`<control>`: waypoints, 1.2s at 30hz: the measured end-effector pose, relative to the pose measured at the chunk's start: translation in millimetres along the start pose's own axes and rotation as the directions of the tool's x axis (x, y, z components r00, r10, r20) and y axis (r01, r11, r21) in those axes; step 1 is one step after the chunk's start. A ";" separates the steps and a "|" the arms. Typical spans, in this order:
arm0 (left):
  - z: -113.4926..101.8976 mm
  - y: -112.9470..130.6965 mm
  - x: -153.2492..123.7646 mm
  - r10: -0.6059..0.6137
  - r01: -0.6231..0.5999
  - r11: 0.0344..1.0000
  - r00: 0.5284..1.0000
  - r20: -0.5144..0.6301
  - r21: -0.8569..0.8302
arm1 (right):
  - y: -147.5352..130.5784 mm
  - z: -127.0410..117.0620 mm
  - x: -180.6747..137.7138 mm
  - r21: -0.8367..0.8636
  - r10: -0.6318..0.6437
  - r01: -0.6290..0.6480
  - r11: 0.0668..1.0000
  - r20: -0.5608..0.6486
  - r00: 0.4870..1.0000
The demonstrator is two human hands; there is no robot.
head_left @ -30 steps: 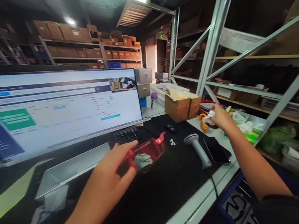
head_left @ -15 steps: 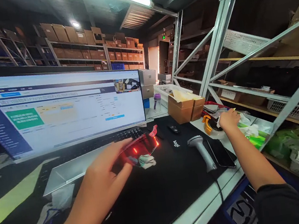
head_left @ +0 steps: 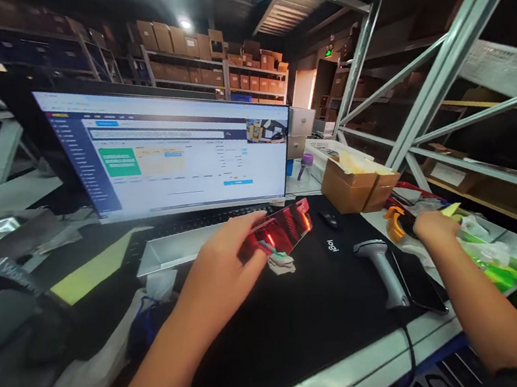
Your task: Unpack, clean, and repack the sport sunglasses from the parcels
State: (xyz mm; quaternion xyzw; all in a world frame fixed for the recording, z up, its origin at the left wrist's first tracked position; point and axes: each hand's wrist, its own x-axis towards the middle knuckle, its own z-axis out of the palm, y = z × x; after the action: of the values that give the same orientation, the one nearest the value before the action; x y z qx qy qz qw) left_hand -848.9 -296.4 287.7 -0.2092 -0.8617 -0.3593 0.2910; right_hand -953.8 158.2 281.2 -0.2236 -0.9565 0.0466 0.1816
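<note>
Fingers of the left hand (head_left: 222, 258) narrowly hold a red clear case (head_left: 286, 226); for the right hand (head_left: 436, 228), I cannot tell. One cardboard box (head_left: 348, 192) contains yellowish paper (head_left: 354, 162).

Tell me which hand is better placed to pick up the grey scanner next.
Right hand, most likely: it is nearer the grey scanner, though whether it grips anything is hidden. The left hand holds the red see-through case.

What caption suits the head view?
Left hand holds a red translucent item; right hand is beside an orange-and-black object.
</note>
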 end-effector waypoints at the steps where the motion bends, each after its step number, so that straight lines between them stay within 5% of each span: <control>1: 1.1 -0.3 0.4 -0.022 0.022 1.000 1.000 0.006 -0.015 | -12.7 0.5 -7.5 0.021 -0.064 0.063 0.998 0.061 0.996; 4: 4.5 -1.2 1.0 -0.069 0.069 0.997 0.998 0.007 -0.032 | -63.7 12.5 -40.9 0.191 -0.369 0.327 0.926 0.269 0.889; 8: 6.7 -0.5 0.1 -0.080 0.081 0.996 0.997 0.019 -0.027 | -143.3 47.8 -91.7 0.515 -0.704 0.496 0.699 0.377 0.601; 12: 5.6 2.3 -1.5 -0.059 0.061 0.997 0.997 0.043 -0.037 | -199.0 83.8 -113.8 0.630 -0.785 0.489 0.604 0.363 0.502; 16: 0.7 3.6 -2.0 -0.078 0.081 0.995 0.996 0.050 -0.065 | -215.4 87.8 -101.4 0.667 -0.756 0.419 0.616 0.351 0.553; 23: -10.4 -3.7 2.8 -0.124 0.122 0.987 0.992 -0.012 -0.102 | -197.1 7.8 -64.7 0.875 -0.608 0.161 0.456 0.174 0.775; 30: -7.5 -4.9 0.4 -0.197 0.172 0.972 0.968 -0.155 -0.158 | -212.4 -21.2 -99.6 0.980 -0.630 -0.177 0.089 0.193 0.753; 34: -0.4 -4.1 -2.4 -0.240 0.198 0.966 0.923 -0.300 -0.165 | -225.2 -27.9 -146.5 0.911 -0.564 -0.286 -0.295 0.076 0.822; 36: 3.8 -1.8 -3.4 -0.232 0.193 0.971 0.905 -0.355 -0.141 | -227.9 -30.6 -171.9 0.880 -0.640 -0.280 -0.383 -0.035 0.768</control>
State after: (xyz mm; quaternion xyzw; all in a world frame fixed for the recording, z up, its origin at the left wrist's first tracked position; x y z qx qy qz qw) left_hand -848.8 -295.3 282.4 -0.0574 -0.7895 -0.4656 0.3958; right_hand -892.7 -122.1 292.4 0.2340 -0.5124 0.8263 0.0050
